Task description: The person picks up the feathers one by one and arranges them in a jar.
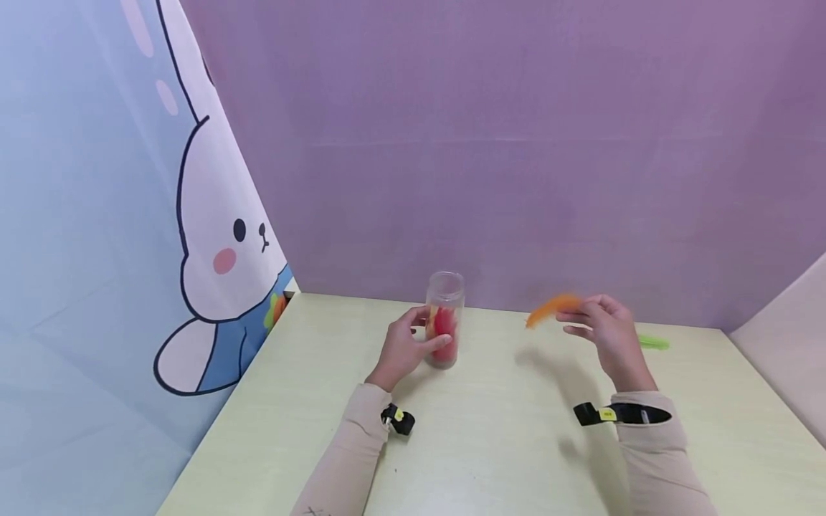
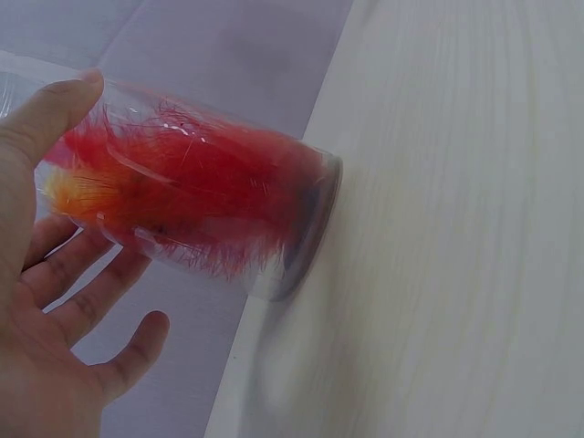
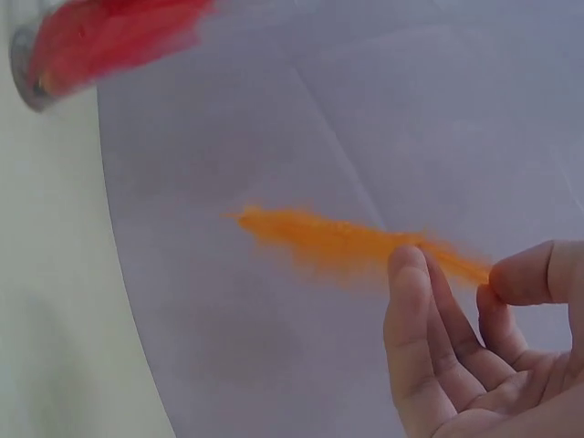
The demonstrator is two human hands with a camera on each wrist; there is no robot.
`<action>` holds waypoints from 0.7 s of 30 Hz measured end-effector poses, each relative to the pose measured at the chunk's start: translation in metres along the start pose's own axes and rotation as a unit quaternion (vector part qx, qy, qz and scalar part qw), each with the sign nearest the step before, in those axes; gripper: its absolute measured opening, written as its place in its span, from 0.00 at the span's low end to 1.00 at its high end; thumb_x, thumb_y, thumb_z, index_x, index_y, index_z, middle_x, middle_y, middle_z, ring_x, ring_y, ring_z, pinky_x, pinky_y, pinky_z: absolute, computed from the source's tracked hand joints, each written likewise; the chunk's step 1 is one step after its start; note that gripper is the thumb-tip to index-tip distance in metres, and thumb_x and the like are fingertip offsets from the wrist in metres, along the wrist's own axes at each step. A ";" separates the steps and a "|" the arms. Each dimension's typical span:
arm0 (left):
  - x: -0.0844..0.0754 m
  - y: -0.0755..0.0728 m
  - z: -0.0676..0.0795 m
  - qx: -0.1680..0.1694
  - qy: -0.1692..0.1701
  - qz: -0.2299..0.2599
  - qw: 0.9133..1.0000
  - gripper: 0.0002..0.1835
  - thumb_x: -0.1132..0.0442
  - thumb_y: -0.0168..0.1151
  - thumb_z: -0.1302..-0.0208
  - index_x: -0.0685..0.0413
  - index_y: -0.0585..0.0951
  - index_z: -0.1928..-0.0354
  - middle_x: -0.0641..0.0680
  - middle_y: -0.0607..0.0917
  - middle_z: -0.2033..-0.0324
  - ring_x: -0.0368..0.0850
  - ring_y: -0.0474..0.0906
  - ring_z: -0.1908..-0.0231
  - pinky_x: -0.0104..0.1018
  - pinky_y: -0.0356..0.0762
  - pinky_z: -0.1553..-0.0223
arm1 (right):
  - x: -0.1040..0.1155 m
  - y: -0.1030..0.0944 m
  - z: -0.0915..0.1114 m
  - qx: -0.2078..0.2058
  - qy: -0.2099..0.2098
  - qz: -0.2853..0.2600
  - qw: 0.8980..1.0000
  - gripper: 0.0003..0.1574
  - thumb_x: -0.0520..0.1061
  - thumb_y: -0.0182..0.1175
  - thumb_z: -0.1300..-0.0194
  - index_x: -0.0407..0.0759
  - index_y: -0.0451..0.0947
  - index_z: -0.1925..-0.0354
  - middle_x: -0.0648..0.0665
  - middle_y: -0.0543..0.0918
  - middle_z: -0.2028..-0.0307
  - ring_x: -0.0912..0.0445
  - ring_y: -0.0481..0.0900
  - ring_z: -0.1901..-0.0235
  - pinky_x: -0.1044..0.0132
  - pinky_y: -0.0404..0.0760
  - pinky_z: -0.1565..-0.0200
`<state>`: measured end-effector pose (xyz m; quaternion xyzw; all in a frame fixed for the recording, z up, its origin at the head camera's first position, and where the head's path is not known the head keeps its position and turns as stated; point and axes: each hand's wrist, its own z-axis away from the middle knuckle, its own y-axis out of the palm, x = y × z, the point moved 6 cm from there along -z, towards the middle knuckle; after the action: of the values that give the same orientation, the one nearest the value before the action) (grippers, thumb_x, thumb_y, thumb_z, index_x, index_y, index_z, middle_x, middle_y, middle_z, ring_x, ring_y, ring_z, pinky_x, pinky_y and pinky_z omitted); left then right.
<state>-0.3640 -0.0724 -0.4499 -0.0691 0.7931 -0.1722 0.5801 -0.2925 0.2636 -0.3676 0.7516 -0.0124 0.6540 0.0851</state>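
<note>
A clear glass jar (image 1: 445, 290) stands upright on the table with red and orange-yellow feathers (image 2: 192, 182) packed inside. My left hand (image 1: 404, 349) grips the jar from its left side, thumb on the near face and fingers around the far side. Above the table to the right, my right hand (image 1: 606, 333) pinches an orange feather (image 1: 551, 308) by one end between thumb and fingers. The feather's other end points left toward the jar, apart from it. A green feather (image 1: 654, 342) lies on the table behind my right hand, partly hidden by it.
The pale wood-grain table (image 1: 503, 459) ends at a purple backdrop (image 1: 516, 158). To the left hangs a light blue cloth (image 1: 84, 287) with a cartoon rabbit. A white panel (image 1: 790, 344) borders the right side.
</note>
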 end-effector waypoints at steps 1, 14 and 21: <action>0.000 0.000 0.000 0.000 -0.001 0.000 1.000 0.35 0.46 0.79 0.46 0.45 0.79 0.37 0.50 0.85 0.45 0.50 0.80 0.45 0.52 0.78 0.42 | 0.000 0.002 0.000 0.000 -0.001 0.000 1.000 0.09 0.41 0.48 0.21 0.35 0.69 0.58 0.53 0.90 0.63 0.60 0.91 0.64 0.67 0.89 0.61; -0.002 0.005 -0.003 0.001 0.003 0.008 1.000 0.34 0.47 0.79 0.46 0.45 0.79 0.38 0.50 0.85 0.46 0.49 0.80 0.45 0.51 0.78 0.43 | 0.001 0.026 0.005 0.012 -0.024 -0.027 0.999 0.10 0.43 0.50 0.21 0.37 0.70 0.60 0.50 0.91 0.60 0.59 0.91 0.60 0.66 0.88 0.56; 0.000 0.003 -0.006 0.000 0.006 0.009 1.000 0.35 0.47 0.80 0.46 0.46 0.79 0.37 0.50 0.86 0.45 0.50 0.80 0.45 0.54 0.77 0.41 | 0.010 0.040 0.006 0.022 -0.042 -0.074 0.996 0.10 0.42 0.50 0.20 0.38 0.71 0.62 0.48 0.91 0.61 0.58 0.91 0.60 0.67 0.88 0.58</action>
<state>-0.3695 -0.0683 -0.4499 -0.0612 0.7975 -0.1671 0.5765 -0.2905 0.2241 -0.3541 0.7788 0.0542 0.6141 0.1161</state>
